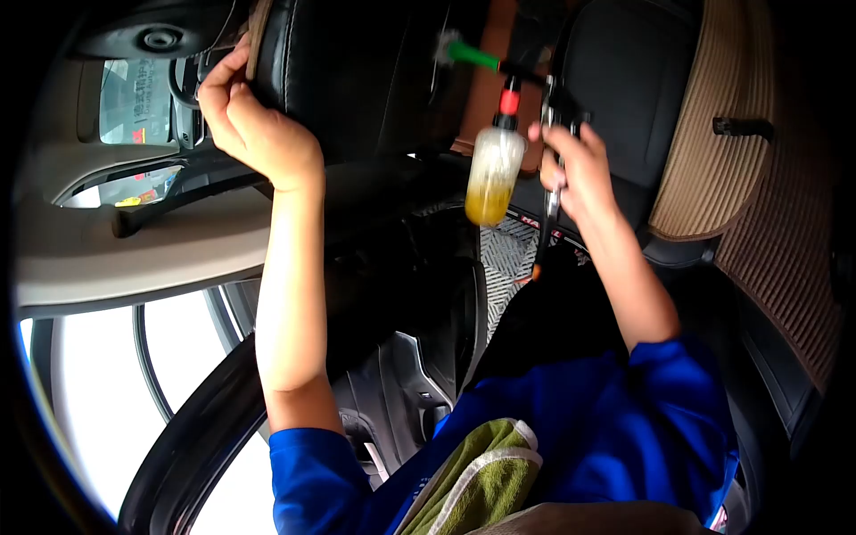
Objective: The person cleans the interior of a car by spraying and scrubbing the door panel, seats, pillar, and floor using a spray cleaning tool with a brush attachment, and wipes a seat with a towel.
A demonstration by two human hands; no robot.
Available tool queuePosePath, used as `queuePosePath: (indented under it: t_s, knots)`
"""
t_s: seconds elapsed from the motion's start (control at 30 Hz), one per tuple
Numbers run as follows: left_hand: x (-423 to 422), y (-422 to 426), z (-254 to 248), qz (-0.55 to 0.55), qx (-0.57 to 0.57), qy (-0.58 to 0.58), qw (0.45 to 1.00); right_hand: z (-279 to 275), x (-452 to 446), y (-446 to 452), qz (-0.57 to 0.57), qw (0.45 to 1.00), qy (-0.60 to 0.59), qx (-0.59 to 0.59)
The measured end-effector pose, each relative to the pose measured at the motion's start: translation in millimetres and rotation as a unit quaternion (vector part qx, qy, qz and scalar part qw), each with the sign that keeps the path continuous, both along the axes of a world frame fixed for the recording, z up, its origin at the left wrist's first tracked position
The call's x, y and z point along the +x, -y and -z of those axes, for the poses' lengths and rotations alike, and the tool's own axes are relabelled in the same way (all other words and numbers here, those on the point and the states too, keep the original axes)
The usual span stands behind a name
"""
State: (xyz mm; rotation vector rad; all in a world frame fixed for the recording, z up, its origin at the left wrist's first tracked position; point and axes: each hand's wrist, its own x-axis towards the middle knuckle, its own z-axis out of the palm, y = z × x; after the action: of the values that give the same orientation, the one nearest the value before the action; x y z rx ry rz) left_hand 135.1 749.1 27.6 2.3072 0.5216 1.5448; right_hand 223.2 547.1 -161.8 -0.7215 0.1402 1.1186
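In the head view, the right hand (pixel 581 169) is wrapped around the handle of a metal-and-black spray gun (pixel 549 114). Under its green, flared nozzle (pixel 474 55) hangs a translucent, rounded bottle (pixel 496 178) with a red-and-black neck, partly filled with yellow liquid. Well left of the spray gun, the left hand's (pixel 259 125) fingers touch the tan edge (pixel 258 40) of a smooth, stitched black panel (pixel 357 80); I cannot tell whether they pinch it. Right of the spray gun stand a black seat (pixel 615 89) and a ribbed brown cover (pixel 704 143). Below it: a fuzzy green cloth (pixel 486 481) with pale piping against a blue shirt (pixel 571 419). Just beside the gun, a sill strip (pixel 528 219) shows red lettering, "HA" readable.
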Motion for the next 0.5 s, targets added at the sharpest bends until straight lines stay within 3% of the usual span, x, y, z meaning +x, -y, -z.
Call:
queuePosePath:
  t_s: [0.13, 0.37, 0.5]
  knots:
    - [-3, -6, 1, 0.006, -0.002, 0.009, 1.000, -3, 7, -15, 0.037, 0.999, 0.012, 0.004]
    - [-12, -3, 3, -0.039, 0.002, 0.003, 0.999, -26, -65, 52, -0.128, 0.986, -0.091, -0.059]
    - [-20, -10, 12, -0.067, 0.005, 0.034, 0.997, -64, -65, 65, -0.097, 0.995, -0.004, -0.029]
